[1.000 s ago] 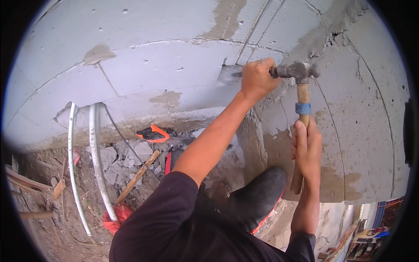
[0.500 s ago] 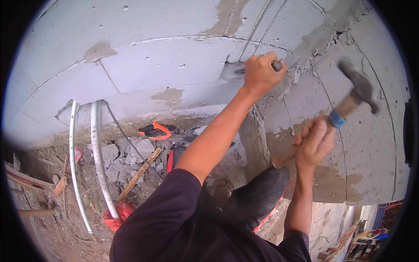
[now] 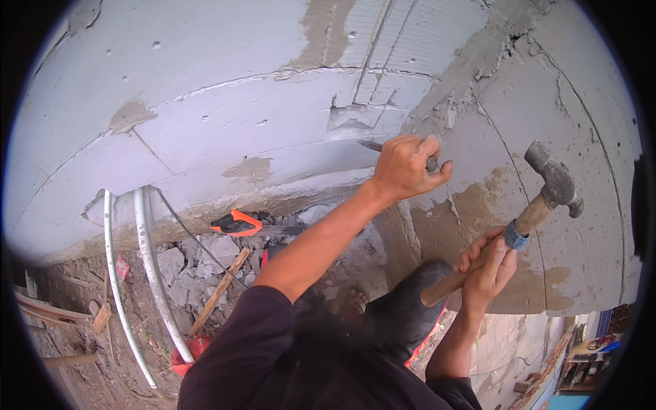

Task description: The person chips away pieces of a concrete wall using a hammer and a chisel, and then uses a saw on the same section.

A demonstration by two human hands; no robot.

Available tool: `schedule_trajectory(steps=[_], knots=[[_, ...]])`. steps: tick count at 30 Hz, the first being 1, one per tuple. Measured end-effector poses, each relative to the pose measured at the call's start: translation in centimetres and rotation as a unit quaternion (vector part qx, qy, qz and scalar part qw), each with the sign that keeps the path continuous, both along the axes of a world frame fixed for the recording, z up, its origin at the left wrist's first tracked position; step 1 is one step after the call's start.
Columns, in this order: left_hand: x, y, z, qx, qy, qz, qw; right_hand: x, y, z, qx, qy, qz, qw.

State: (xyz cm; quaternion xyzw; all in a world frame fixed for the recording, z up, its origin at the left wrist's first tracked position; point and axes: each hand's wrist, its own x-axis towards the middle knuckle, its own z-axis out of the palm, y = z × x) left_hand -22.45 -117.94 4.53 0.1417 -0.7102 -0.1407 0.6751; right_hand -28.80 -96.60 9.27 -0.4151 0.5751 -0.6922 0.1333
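Your left hand (image 3: 406, 169) is clamped around a metal chisel (image 3: 371, 145), its narrow tip sticking out on the left of your fist and its blunt round end showing on the right, beside your thumb. Your right hand (image 3: 486, 270) sits lower and farther right, well apart from the left, with its fingers wrapped around the wooden handle of a hammer (image 3: 533, 215), just below a blue band (image 3: 516, 236). The hammer slants, its metal head up and to the right of your right hand, away from the chisel, while the butt of the handle points down-left in front of your dark-clad leg (image 3: 403, 307). The chisel tip lies just below a rough recess (image 3: 352, 121) cut into the pale block wall (image 3: 232, 113); you cannot tell from here whether it touches the surface. Two straight grooves run up the wall above that recess. Left of your left forearm, a saw (image 3: 237, 223) with an orange and black handle lies at the wall's foot, near broken grey rubble (image 3: 195, 273) and a wooden strip (image 3: 220, 290). Farther left, two white pipes (image 3: 145, 253) and a dark cable (image 3: 188, 225) come out of the wall, with a red plastic bag (image 3: 195, 352) near the lower end of one pipe.
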Motion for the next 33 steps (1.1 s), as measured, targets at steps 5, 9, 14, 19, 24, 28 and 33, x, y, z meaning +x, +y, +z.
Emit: schedule_trajectory(steps=[5, 9, 14, 19, 24, 28, 33], knots=[[-2.3, -2.2, 3.3, -0.106, 0.031, 0.022, 0.994, -1.3, 1.2, -1.4, 0.014, -0.039, 0.004, 0.999], [-2.4, -4.8, 2.3, -0.121, 0.065, 0.035, 0.99, -1.5, 1.2, -1.2, -0.007, -0.035, 0.002, 0.999], [-1.3, -4.1, -0.3, -0.02, 0.007, 0.073, 0.997, -1.2, 1.6, -1.1, -0.007, -0.053, 0.008, 0.999], [-3.0, -2.4, 3.6, -0.119, 0.017, 0.041, 0.992, -1.3, 1.3, -1.0, 0.004, -0.036, 0.002, 0.999], [-3.3, -4.7, 5.2, -0.162, 0.053, 0.047, 0.984, -1.2, 1.4, -0.9, 0.002, -0.015, -0.009, 1.0], [-2.7, -4.6, 4.3, -0.033, -0.002, 0.041, 0.999, -1.4, 1.7, -0.9, -0.001, -0.019, -0.009, 1.0], [-3.1, -5.1, 4.1, -0.004, -0.01, 0.024, 1.0, -0.9, 1.1, 1.0, -0.016, -0.03, 0.003, 0.999]])
